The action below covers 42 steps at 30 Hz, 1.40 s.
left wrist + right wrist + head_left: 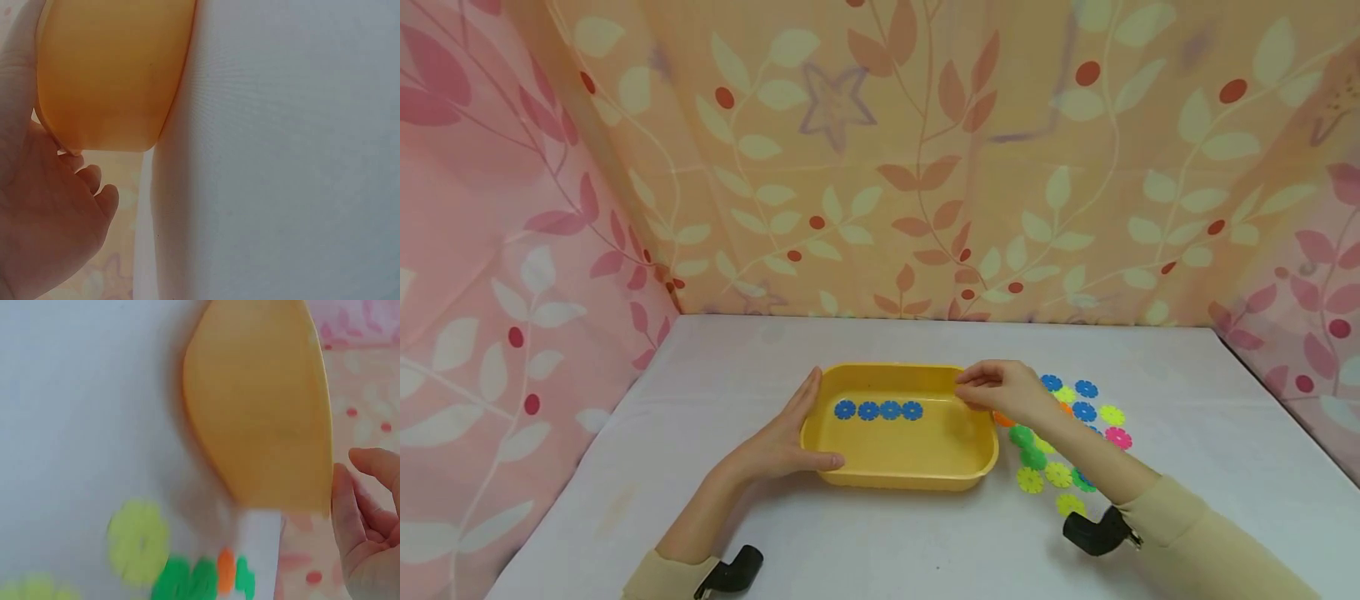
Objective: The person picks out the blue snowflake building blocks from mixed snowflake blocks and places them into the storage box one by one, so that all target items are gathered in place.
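A yellow plastic tray [902, 446] sits on the white-covered table. My left hand [782, 433] grips its left end, thumb over the front rim and fingers along the left side. In the left wrist view, those fingertips bend behind the tray's corner. Inside the tray, several blue flower-shaped discs [891, 409] lie in a row toward the back. My right hand [1007, 392] is over the tray's back right corner, fingers loosely bent. In the right wrist view, its fingertips [340, 478] are right at the rim, and no disc shows between them.
To the tray's right lies a scatter of flower-shaped discs: several yellow ones [1058, 475], green ones [1033, 457], blue ones [1086, 389] and a pink one [1118, 437]. The right forearm passes over part of them. A patterned curtain [925, 167] stands behind the table [647, 467].
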Motion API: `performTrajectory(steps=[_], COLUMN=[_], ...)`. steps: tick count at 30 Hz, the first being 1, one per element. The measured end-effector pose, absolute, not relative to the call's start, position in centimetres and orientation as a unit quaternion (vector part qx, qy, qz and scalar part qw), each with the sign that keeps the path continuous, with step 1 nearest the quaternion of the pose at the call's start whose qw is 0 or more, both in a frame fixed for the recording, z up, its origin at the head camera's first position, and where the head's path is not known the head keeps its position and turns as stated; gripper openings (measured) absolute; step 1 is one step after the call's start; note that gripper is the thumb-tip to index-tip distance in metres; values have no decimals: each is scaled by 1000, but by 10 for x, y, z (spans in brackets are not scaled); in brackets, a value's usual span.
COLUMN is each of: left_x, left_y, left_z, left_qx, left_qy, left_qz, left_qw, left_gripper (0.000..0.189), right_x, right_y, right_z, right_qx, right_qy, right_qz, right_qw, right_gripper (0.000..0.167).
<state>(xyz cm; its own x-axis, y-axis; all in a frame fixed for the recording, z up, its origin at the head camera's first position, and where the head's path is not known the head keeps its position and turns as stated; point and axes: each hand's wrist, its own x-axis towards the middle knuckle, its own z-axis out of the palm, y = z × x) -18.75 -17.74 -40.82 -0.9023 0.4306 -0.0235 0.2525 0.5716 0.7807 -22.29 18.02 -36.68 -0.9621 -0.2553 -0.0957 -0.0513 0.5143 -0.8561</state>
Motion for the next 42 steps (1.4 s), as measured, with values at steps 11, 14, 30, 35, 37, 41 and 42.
performTrajectory(steps=[11,14,30,35,37,41,42], left_x=[-187,-187,-186,-186,-186,-187,-187], left_y=[-180,-180,-179,-178,-178,-177,-177], left_z=[-409,-410,-409,-409,-409,-408,-408], left_qx=[201,200,195,195,196,199,199], left_qy=[877,877,878,879,880,881,882], left_qz=[425,426,426,423,422,418,417], left_qw=[97,98,98,98,99,97,97], left_gripper=[128,128,128,128,128,128,128], right_x=[-201,-193,-176,-175,-174,-173,-173], right_y=[278,298,325,325,324,323,323], right_z=[-381,-389,-404,-407,-407,-407,-407], right_qx=[-40,-32,-52,-64,-71,-88,-92], right_qy=[899,916,952,956,957,962,962], right_qz=[-426,-386,-293,-282,-277,-259,-256], right_qw=[99,105,72,53,42,18,14], right_gripper=[46,44,33,29,26,24,23])
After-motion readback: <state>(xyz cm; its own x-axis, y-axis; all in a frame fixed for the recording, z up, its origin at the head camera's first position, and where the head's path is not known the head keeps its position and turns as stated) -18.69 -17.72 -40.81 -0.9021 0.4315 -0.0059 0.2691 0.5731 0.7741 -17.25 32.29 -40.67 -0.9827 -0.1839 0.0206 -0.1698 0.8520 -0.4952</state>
